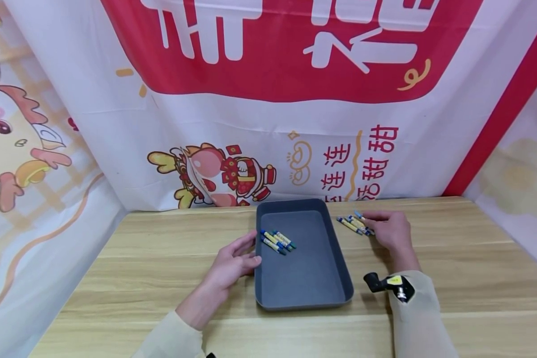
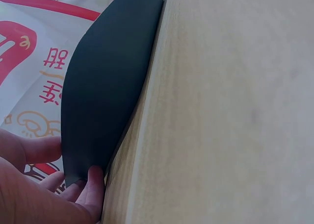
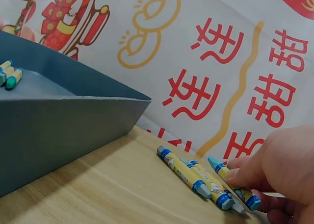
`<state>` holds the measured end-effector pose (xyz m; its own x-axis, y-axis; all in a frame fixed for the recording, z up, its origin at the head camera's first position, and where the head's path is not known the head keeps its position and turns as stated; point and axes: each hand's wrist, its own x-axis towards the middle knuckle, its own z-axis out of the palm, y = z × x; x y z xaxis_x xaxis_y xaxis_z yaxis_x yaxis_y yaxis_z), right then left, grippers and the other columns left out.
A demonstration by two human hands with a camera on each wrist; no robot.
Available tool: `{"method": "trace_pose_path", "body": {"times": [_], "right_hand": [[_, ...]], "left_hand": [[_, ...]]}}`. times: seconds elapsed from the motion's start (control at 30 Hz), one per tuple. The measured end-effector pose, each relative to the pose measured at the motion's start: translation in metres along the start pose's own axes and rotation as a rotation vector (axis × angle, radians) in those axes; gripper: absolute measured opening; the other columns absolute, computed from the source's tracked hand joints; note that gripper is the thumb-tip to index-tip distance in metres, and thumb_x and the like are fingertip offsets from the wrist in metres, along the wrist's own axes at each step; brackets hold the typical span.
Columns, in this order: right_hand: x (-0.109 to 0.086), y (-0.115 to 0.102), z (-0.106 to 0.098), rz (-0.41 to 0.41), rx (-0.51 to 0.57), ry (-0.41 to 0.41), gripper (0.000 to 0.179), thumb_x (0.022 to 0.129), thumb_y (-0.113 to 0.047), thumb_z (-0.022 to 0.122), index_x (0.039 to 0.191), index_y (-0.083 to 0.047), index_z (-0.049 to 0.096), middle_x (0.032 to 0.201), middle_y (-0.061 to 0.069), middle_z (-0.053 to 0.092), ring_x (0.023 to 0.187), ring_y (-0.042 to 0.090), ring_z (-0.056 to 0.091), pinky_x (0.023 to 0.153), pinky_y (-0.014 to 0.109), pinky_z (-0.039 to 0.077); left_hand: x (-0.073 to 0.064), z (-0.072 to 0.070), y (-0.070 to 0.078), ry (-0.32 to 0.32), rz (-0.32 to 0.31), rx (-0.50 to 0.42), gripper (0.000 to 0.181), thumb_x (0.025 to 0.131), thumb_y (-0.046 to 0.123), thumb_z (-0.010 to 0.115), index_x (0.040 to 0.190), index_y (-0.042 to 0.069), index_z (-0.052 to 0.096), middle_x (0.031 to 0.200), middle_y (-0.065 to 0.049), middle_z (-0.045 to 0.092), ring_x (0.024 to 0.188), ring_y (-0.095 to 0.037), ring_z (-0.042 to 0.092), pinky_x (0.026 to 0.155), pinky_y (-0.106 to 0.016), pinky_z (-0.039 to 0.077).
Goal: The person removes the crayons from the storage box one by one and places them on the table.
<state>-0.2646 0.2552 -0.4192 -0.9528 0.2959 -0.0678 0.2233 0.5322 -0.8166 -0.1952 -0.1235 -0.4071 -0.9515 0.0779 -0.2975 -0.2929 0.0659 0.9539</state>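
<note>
A dark grey rectangular tray (image 1: 302, 268) stands on the table. My left hand (image 1: 232, 263) is at its left side, with fingertips touching the wall, as the left wrist view also shows. Inside the tray, near the left wall, lie several crayons (image 1: 281, 239) in yellow and blue wrappers. To the right of the tray, my right hand (image 1: 391, 231) pinches a light-blue-tipped crayon (image 3: 222, 171) between thumb and fingers. Right beside it on the table lie a grey-tipped crayon (image 3: 184, 172) and other crayons (image 3: 212, 184); my right fingers partly hide this group.
The wooden table (image 1: 161, 268) extends around the tray. Close behind it hangs a white and red printed cloth (image 1: 232, 114), near the tray's far end. A small black device (image 1: 389, 283) is strapped to the right sleeve.
</note>
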Motion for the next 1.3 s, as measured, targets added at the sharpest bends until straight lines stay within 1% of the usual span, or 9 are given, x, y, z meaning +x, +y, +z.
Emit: {"method": "trace_pose_path", "body": {"times": [0.17, 0.33, 0.57, 0.8, 0.97, 1.1, 1.3], "right_hand": [[0.001, 0.0015, 0.0016, -0.002, -0.024, 0.005, 0.033, 0.105, -0.019, 0.064, 0.135, -0.01, 0.073, 0.141, 0.02, 0.069, 0.138, 0.04, 0.057, 0.112, 0.055, 0.045], [0.0019, 0.0016, 0.0024, -0.003, -0.043, 0.008, 0.032, 0.105, -0.02, 0.064, 0.134, -0.01, 0.074, 0.141, 0.02, 0.069, 0.137, 0.04, 0.057, 0.112, 0.056, 0.045], [0.0029, 0.0007, 0.0022, 0.025, -0.059, 0.001, 0.032, 0.106, -0.022, 0.062, 0.134, -0.011, 0.074, 0.145, 0.021, 0.067, 0.137, 0.04, 0.056, 0.111, 0.056, 0.045], [0.0039, 0.0013, 0.0018, 0.034, -0.074, -0.009, 0.033, 0.107, -0.024, 0.062, 0.135, -0.012, 0.073, 0.148, 0.022, 0.064, 0.138, 0.042, 0.053, 0.111, 0.058, 0.044], [0.0046, 0.001, 0.0021, 0.043, -0.083, -0.004, 0.032, 0.107, -0.025, 0.063, 0.135, -0.013, 0.073, 0.148, 0.02, 0.064, 0.138, 0.042, 0.054, 0.111, 0.058, 0.044], [0.0045, 0.0008, 0.0025, 0.044, -0.082, 0.007, 0.032, 0.106, -0.024, 0.063, 0.134, -0.014, 0.074, 0.145, 0.019, 0.067, 0.136, 0.04, 0.055, 0.111, 0.056, 0.045], [0.003, -0.0006, 0.0024, 0.059, -0.06, 0.014, 0.036, 0.105, -0.027, 0.065, 0.138, -0.014, 0.071, 0.147, 0.019, 0.065, 0.137, 0.04, 0.055, 0.11, 0.056, 0.046]], "left_hand": [[0.0004, 0.0002, -0.0003, 0.0, 0.0, 0.001, 0.067, 0.096, 0.001, 0.071, 0.157, 0.023, 0.053, 0.165, -0.013, 0.049, 0.143, -0.035, 0.059, 0.104, -0.04, 0.06], [0.0006, 0.0002, -0.0003, 0.002, 0.002, -0.004, 0.068, 0.096, 0.0, 0.071, 0.158, 0.022, 0.052, 0.165, -0.013, 0.049, 0.142, -0.035, 0.059, 0.103, -0.039, 0.06], [0.0011, 0.0005, -0.0001, -0.003, 0.009, -0.007, 0.068, 0.096, 0.0, 0.071, 0.158, 0.02, 0.052, 0.165, -0.015, 0.048, 0.143, -0.036, 0.059, 0.103, -0.039, 0.06], [0.002, 0.0, -0.0003, 0.0, 0.003, -0.009, 0.068, 0.096, 0.0, 0.071, 0.158, 0.021, 0.053, 0.165, -0.013, 0.049, 0.142, -0.035, 0.059, 0.103, -0.039, 0.06], [0.0014, 0.0004, 0.0003, -0.002, 0.006, -0.01, 0.068, 0.096, 0.0, 0.071, 0.158, 0.021, 0.052, 0.165, -0.014, 0.049, 0.142, -0.035, 0.06, 0.101, -0.037, 0.061], [0.0006, 0.0004, 0.0007, -0.007, 0.017, -0.011, 0.068, 0.096, 0.0, 0.07, 0.159, 0.019, 0.051, 0.166, -0.016, 0.047, 0.141, -0.037, 0.06, 0.1, -0.037, 0.061], [0.0006, 0.0006, 0.0013, -0.003, 0.008, -0.008, 0.069, 0.096, 0.0, 0.071, 0.158, 0.021, 0.052, 0.166, -0.015, 0.048, 0.141, -0.036, 0.06, 0.102, -0.038, 0.06]]}}
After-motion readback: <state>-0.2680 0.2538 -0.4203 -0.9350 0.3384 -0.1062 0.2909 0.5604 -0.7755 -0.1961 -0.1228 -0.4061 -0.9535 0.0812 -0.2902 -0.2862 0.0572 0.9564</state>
